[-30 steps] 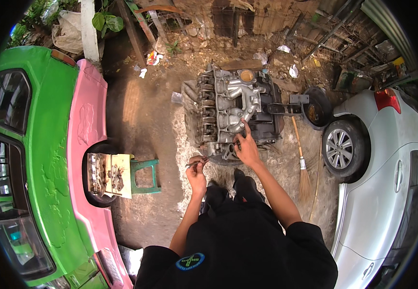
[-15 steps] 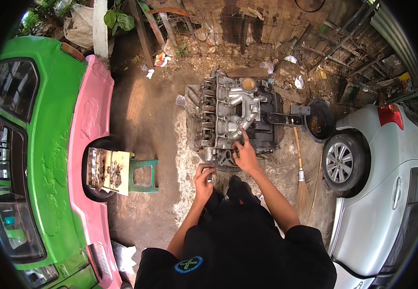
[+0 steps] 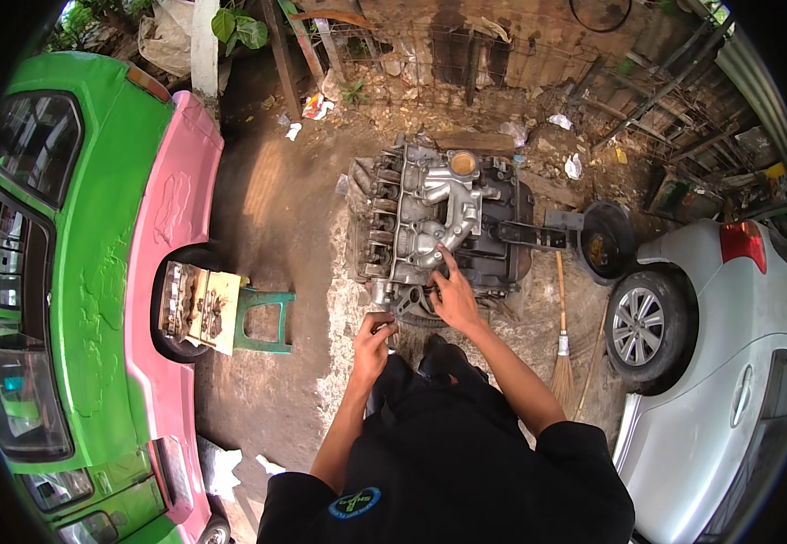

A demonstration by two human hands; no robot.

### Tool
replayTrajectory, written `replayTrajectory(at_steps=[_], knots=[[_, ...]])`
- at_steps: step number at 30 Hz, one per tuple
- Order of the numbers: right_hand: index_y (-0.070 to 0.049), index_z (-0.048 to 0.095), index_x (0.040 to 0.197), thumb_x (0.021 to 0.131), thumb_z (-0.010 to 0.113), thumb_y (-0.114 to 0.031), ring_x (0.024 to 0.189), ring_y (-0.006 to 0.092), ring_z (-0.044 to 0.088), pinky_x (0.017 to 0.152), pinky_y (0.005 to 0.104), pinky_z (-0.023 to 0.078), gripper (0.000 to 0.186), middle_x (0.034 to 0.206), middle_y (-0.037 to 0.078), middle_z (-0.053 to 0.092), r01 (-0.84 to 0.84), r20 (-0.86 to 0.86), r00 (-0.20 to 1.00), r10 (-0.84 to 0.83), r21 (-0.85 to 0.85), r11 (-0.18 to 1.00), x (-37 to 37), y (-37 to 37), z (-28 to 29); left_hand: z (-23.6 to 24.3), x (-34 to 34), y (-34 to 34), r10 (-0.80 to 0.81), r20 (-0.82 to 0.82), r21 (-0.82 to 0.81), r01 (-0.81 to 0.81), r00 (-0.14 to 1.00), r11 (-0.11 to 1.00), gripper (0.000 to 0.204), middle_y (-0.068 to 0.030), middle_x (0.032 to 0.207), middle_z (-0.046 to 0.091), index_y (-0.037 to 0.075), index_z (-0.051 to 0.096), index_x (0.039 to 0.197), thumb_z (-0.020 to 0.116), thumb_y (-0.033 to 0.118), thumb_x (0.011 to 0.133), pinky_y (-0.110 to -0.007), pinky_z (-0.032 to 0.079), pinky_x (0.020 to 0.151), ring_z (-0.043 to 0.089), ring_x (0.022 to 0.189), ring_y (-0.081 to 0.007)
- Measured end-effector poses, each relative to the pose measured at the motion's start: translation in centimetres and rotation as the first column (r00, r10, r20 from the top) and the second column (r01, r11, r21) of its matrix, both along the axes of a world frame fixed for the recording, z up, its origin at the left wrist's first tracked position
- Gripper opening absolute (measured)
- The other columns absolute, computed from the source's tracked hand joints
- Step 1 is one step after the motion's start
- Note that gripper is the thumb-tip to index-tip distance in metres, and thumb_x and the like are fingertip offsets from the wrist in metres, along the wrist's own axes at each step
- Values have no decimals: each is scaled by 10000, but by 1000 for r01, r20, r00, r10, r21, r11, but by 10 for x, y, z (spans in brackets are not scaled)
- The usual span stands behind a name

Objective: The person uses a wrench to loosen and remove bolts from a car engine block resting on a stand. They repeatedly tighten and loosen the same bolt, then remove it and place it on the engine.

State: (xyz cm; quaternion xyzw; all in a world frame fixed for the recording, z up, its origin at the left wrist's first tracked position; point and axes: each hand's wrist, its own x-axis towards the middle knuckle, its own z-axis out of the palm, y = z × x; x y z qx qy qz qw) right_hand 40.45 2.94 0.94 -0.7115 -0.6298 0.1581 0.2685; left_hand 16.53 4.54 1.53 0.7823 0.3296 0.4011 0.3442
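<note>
A car engine (image 3: 443, 222) rests on the ground in front of me, its silver intake manifold (image 3: 459, 213) on top. Over the engine's near end is my right hand (image 3: 455, 301). Its index finger stretches out to the manifold's near part, while the other fingers bend beside a grey metal bracket (image 3: 410, 302). My left hand (image 3: 373, 346) is closed at the engine's near left corner, thumb against the curled fingers. Whatever it may hold is too small and hidden to make out.
At left, a green and pink vehicle (image 3: 162, 218) stands beside a green stool (image 3: 276, 322) carrying a metal engine part (image 3: 178, 304). To the right are a broom (image 3: 563, 358), a black basin (image 3: 607, 243) and a silver car (image 3: 720, 354). Litter and wood lie along the far wall.
My view has shifted slightly. My left hand has moved a little leftward, and its fingers have turned. The right index finger stays at the manifold.
</note>
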Motion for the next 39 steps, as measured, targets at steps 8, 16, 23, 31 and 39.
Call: replayTrajectory(at_steps=[8, 16, 23, 31, 39], knots=[[-24, 656, 1011, 829, 678, -27, 1237, 395, 591, 994, 529, 512, 183, 1685, 97, 181, -22, -17, 1000, 21, -51, 998, 5, 3, 2, 9, 7, 4, 91, 91, -60, -86, 992, 995, 450, -165, 1070, 666, -32, 701, 945, 455, -242, 633, -380, 577, 829, 705, 940, -305], [-41, 645, 981, 824, 689, -21, 1208, 387, 611, 974, 528, 523, 164, 1680, 93, 180, 7, -36, 999, -9, -61, 998, 0, 2, 2, -30, 5, 25, 424, 485, -447, -200, 765, 872, 233, -148, 1000, 657, -23, 575, 1001, 385, -157, 991, -371, 588, 849, 676, 960, -257], [-49, 633, 966, 809, 705, -8, 1156, 397, 629, 957, 536, 528, 177, 1679, 94, 183, 26, -39, 999, -27, -25, 999, -3, 3, 2, -96, -14, 55, 907, 314, -949, 108, 281, 295, 119, -156, 1055, 657, 27, 555, 1074, 436, 36, 1071, -431, 591, 857, 678, 988, -302], [-52, 639, 986, 812, 698, -11, 1167, 403, 622, 973, 527, 524, 188, 1680, 101, 174, 47, -27, 998, -48, -65, 997, -6, 3, 4, -159, -22, 65, 955, 74, -843, 530, 287, -95, 262, -259, 1073, 616, -114, 521, 1099, 307, 33, 1061, -439, 582, 865, 620, 974, -353], [-50, 626, 973, 802, 690, -17, 1197, 415, 612, 970, 528, 517, 185, 1681, 112, 166, 41, -20, 999, -41, -27, 999, -8, 3, 5, -159, -26, 63, 896, 127, -858, 501, 425, -115, 248, -260, 1051, 595, -130, 508, 1085, 333, 43, 1054, -442, 561, 858, 591, 930, -340]])
